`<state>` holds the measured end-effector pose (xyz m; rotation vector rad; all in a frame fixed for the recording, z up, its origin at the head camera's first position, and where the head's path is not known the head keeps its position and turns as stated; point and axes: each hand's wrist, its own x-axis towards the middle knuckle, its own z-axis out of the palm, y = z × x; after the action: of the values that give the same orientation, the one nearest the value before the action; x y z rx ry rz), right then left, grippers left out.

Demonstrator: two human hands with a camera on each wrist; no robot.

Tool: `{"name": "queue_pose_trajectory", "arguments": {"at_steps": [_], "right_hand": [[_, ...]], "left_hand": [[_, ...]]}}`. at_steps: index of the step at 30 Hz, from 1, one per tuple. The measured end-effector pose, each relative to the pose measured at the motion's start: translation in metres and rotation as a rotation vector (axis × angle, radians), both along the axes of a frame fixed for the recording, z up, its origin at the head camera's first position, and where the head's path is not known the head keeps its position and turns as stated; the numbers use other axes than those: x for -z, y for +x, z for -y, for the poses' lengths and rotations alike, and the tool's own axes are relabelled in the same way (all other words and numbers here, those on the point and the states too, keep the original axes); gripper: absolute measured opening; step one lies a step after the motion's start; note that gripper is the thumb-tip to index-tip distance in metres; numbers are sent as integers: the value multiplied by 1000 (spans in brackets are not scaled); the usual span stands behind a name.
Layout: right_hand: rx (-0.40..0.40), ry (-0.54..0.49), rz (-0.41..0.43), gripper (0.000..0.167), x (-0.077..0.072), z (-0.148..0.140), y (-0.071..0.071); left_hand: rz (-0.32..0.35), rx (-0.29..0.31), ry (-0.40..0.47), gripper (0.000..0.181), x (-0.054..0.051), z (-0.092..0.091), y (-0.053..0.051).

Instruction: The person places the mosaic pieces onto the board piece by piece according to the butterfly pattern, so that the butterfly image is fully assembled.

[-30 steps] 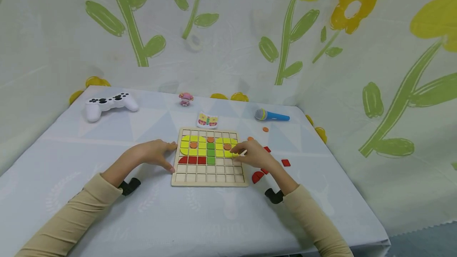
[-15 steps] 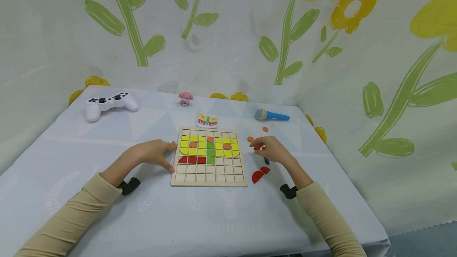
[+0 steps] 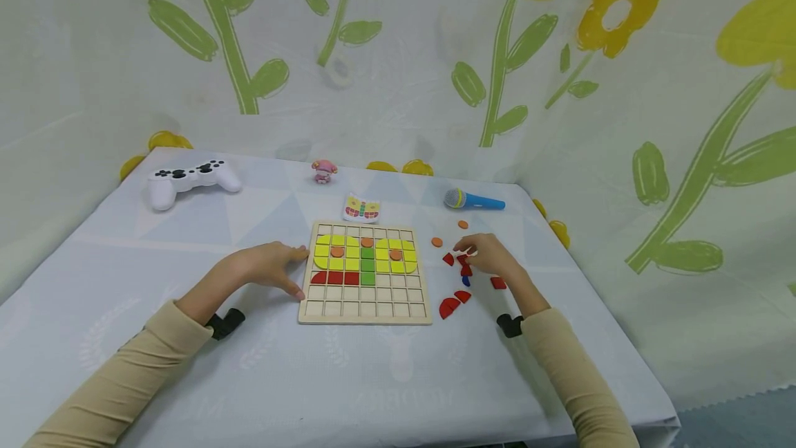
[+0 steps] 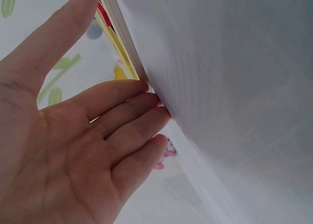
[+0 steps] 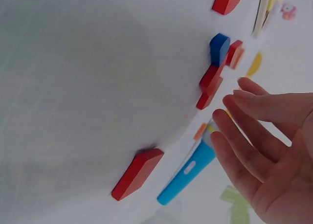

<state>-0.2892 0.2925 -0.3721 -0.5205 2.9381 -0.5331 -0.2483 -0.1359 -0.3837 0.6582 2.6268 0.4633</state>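
A wooden grid board [image 3: 401,309] lies on the table, with yellow, orange, green and red pieces set in its cells. Along its left edge my left hand [image 3: 267,269] rests, fingertips and thumb touching the rim; the left wrist view shows those fingers [image 4: 132,128] fairly straight. My right hand [image 3: 494,258] hovers right of the board, just above a small cluster of red pieces [image 3: 465,269] and a blue piece [image 3: 466,281]. In the right wrist view its fingers [image 5: 244,150] are loosely bent, with nothing visible between them and the thumb.
Loose red pieces [image 3: 449,308] lie near the board's right edge, another red piece [image 3: 498,283] farther right. Two orange discs [image 3: 437,243] sit nearby. Behind are a pattern card [image 3: 362,209], a pink figurine [image 3: 323,171], a blue microphone [image 3: 485,202] and a white game controller [image 3: 194,184].
My right hand has moved right, from the board's right side to above the loose red pieces. My left hand stays at the board's left edge.
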Motion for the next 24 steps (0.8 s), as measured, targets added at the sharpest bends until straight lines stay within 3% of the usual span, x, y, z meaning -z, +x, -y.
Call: {"name": "queue_pose_trajectory", "arguments": {"at_steps": [11,18,24], "right_hand": [[78,-35,62,20,6,-11,-6],[92,-60,105,23,4,-16,-8],[112,-52,95,21,9,-22,-9]], "left_hand": [[4,-4,-3,95,-1,0,0],[3,-1,-3,95,-1,0,0],[9,-4,-3,95,-1,1,0]]}}
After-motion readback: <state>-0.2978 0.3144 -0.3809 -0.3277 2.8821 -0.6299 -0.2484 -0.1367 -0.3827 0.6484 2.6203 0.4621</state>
